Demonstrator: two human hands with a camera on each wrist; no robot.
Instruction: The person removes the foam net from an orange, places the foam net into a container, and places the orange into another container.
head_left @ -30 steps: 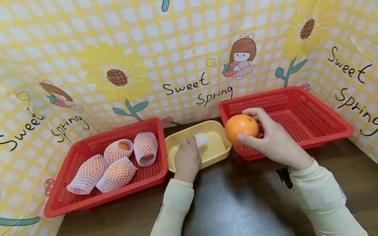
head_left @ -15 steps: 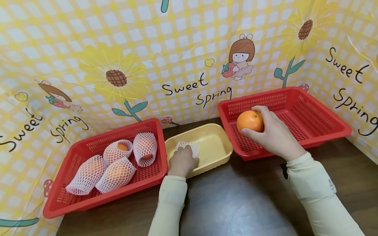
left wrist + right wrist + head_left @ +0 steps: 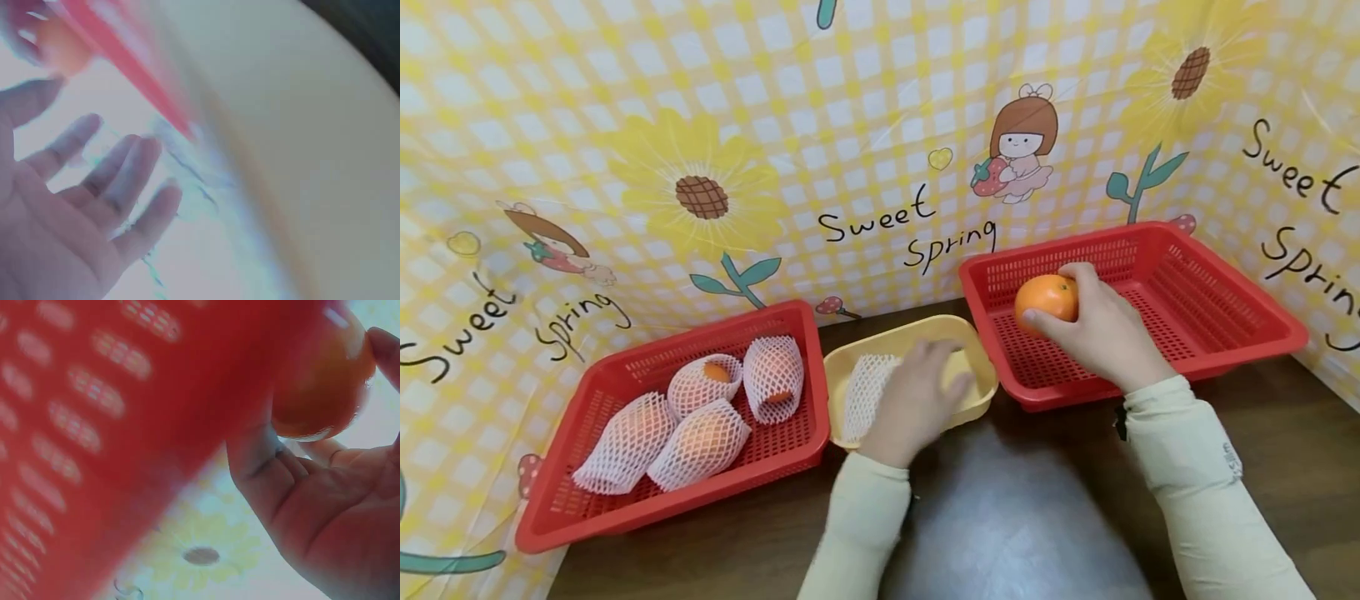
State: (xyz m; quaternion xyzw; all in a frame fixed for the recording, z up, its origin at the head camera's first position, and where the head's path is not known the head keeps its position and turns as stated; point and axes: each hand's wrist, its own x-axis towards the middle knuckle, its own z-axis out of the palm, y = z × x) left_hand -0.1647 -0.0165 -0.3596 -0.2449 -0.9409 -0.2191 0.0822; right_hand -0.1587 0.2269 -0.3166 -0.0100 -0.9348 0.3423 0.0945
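Note:
My right hand (image 3: 1108,333) grips an orange (image 3: 1043,302) between thumb and fingers, over the left part of the right red basket (image 3: 1232,348). The right wrist view shows the same orange (image 3: 331,387) against the fingers, partly hidden by the basket's wall. My left hand (image 3: 913,400) is over the yellow tray (image 3: 976,408), its fingers spread and holding nothing; the left wrist view also shows this hand (image 3: 81,206) with fingers apart. A white foam net sleeve (image 3: 865,392) lies in the tray's left part, just beside the left hand.
On the left stands another red basket (image 3: 561,500) with several oranges in white foam nets, one of them a netted orange (image 3: 700,446). The tray sits between the two baskets on a dark wooden table (image 3: 1000,517). A yellow checked cloth (image 3: 865,108) rises behind.
The left hand has let go of the foam net, now in the tray's left part, and shifted right with its fingers opening. The right hand has carried the orange rightward over the basket.

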